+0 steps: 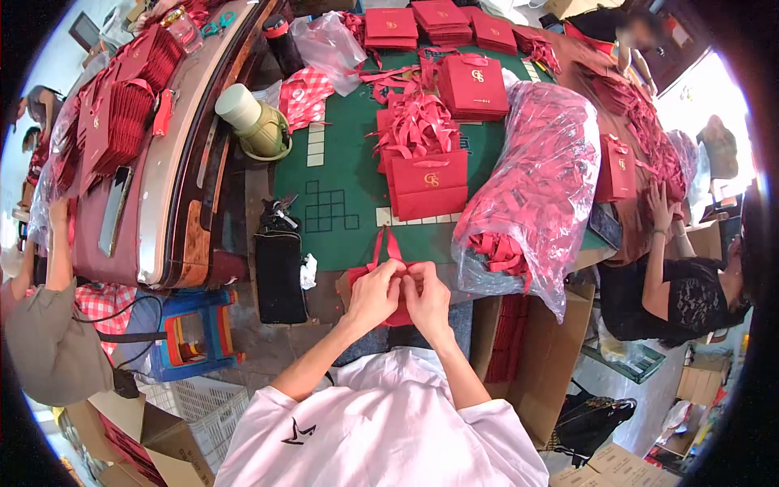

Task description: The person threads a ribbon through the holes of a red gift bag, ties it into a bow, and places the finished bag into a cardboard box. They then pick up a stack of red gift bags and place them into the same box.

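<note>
At the near edge of the green table (pixel 333 256), my left hand (pixel 373 294) and my right hand (pixel 428 299) are close together, fingers pinched at the top of a small red paper bag (pixel 398 317). A red ribbon handle (pixel 392 242) loops up beyond my fingertips. My hands cover most of the bag's upper edge, so the exact grip point is hidden. Straight ahead, a stack of red gift bags (pixel 428 193) with a gold logo lies under a heap of loose red ribbons (pixel 418 122). To the right rests a clear plastic sack (pixel 545 174) full of red ribbons.
More red bag stacks (pixel 475 88) stand farther back. On the left are a green cup-like container (pixel 264 138), a black pouch (pixel 281 277) and crumpled tissue (pixel 308 271). Co-workers sit at both side tables. A cardboard box (pixel 552 357) is beside my right leg, blue stools (pixel 195 333) at left.
</note>
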Demonstrator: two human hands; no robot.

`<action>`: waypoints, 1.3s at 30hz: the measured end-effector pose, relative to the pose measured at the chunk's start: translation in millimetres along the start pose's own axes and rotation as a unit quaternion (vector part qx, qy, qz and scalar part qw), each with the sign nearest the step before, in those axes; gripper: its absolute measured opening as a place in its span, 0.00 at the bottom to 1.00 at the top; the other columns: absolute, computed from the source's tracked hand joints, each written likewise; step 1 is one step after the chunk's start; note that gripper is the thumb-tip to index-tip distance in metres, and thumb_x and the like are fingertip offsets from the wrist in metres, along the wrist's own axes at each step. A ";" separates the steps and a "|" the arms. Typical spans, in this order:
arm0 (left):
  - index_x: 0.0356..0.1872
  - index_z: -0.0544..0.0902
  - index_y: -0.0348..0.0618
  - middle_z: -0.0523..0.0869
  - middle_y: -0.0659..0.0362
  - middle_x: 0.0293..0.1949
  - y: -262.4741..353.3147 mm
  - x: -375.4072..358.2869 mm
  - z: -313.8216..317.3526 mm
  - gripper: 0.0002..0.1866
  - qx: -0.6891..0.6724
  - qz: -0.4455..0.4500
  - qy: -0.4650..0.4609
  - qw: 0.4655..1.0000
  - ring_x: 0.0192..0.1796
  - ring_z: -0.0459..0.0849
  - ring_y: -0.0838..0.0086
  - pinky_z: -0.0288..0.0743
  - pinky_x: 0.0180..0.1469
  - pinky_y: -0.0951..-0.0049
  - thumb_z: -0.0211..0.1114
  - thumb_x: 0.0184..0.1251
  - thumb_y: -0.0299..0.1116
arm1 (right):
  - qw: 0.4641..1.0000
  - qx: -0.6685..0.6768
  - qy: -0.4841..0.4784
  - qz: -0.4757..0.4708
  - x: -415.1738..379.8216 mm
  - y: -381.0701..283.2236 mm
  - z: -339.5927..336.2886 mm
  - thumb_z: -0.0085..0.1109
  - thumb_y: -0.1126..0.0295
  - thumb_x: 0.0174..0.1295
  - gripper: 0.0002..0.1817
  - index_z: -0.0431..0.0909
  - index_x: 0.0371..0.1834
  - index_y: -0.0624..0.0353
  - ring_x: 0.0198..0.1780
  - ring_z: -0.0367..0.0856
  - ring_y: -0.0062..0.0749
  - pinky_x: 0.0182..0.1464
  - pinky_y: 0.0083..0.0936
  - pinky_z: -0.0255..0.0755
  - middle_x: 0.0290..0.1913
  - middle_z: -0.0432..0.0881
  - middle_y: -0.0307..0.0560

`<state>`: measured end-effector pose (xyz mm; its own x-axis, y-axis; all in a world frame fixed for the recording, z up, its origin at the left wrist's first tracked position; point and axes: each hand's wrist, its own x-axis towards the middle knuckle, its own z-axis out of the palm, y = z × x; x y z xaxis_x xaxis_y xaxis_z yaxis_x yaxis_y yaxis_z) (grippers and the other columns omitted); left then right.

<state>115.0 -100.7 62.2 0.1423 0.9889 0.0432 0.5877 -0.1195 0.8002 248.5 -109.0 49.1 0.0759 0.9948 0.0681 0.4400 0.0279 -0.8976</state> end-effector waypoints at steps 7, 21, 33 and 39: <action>0.44 0.77 0.42 0.88 0.53 0.37 -5.2 3.3 -0.1 0.11 -0.056 -0.002 -0.008 0.998 0.40 0.87 0.55 0.80 0.40 0.58 0.67 0.61 0.29 | 0.994 -0.087 -0.012 -0.068 9.1 -12.5 -28.6 0.56 0.75 0.66 0.05 0.75 0.43 0.61 0.39 0.81 0.55 0.40 0.44 0.74 0.36 0.82 0.57; 0.37 0.82 0.47 0.81 0.60 0.37 -3.8 -9.6 9.2 0.03 0.002 0.124 0.024 0.992 0.33 0.85 0.59 0.79 0.29 0.61 0.66 0.63 0.30 | 0.953 -0.059 -0.285 -0.087 54.8 14.5 -56.0 0.62 0.67 0.59 0.08 0.86 0.36 0.59 0.38 0.82 0.50 0.43 0.38 0.75 0.32 0.81 0.51; 0.38 0.83 0.44 0.81 0.57 0.39 -7.4 -6.1 14.1 0.04 -0.040 0.082 -0.005 0.996 0.40 0.84 0.58 0.79 0.39 0.62 0.67 0.64 0.30 | 0.998 0.013 0.001 0.055 57.6 33.7 -28.3 0.65 0.67 0.61 0.09 0.84 0.35 0.63 0.33 0.84 0.35 0.37 0.30 0.74 0.31 0.83 0.51; 0.44 0.82 0.39 0.79 0.52 0.43 -25.4 2.0 30.6 0.08 -0.087 0.036 0.125 0.988 0.44 0.80 0.63 0.75 0.47 0.69 0.57 0.68 0.20 | 0.990 -0.055 0.104 -0.082 43.9 10.4 -36.5 0.62 0.72 0.65 0.06 0.82 0.40 0.62 0.34 0.83 0.42 0.39 0.33 0.75 0.36 0.82 0.53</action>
<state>124.8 -98.4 23.7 -0.0349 0.9721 0.2318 0.4353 -0.1940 0.8791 289.1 -68.7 58.6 0.1737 0.9356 0.3075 0.5550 0.1649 -0.8153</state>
